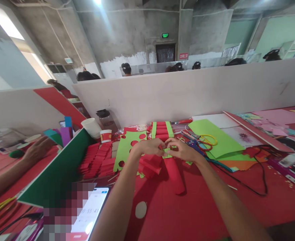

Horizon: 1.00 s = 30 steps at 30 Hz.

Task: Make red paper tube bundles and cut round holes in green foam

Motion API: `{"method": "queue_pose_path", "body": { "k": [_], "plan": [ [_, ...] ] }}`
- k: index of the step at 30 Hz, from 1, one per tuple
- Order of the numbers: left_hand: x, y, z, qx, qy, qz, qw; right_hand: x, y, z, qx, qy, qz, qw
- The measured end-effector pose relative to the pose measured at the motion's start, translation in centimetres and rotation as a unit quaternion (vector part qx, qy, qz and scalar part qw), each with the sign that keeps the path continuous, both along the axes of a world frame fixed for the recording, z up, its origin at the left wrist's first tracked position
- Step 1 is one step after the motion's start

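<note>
Being pinched by the fingertips of the left hand (152, 147) and the right hand (182, 149), a light-green paper strip (167, 156) is held across the red paper roll (174, 178), extended nearward from the grip.

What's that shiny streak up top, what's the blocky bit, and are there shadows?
Head view, top: glare from the light, streaking over the wall; head view, lower left: square blocks beside the phone's visible screen; head view, middle: a dark shadow along the red tube.
</note>
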State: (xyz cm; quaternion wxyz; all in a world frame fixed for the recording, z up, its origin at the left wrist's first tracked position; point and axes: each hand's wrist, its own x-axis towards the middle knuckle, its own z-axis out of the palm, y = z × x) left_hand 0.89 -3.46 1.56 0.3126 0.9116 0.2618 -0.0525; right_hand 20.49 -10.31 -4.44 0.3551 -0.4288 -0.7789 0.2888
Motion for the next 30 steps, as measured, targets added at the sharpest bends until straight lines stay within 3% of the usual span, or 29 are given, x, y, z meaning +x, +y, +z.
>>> {"method": "queue_pose_path", "body": {
  "k": [7, 15, 30],
  "plan": [
    [-0.1, -0.11, -0.01, -0.085, -0.026, 0.024, 0.996, 0.08, 0.1, 0.09, -0.013, 0.007, -0.01, 1.0],
    [-0.3, 0.07, -0.06, -0.061, -0.036, 0.027, 0.997, 0.36, 0.0, -0.05, -0.032, 0.004, 0.005, 0.999],
    [-0.3, 0.0, -0.4, -0.083, -0.03, 0.051, 0.995, 0.02, -0.63, 0.91, -0.059, -0.002, 0.014, 0.998]
  ]
}}
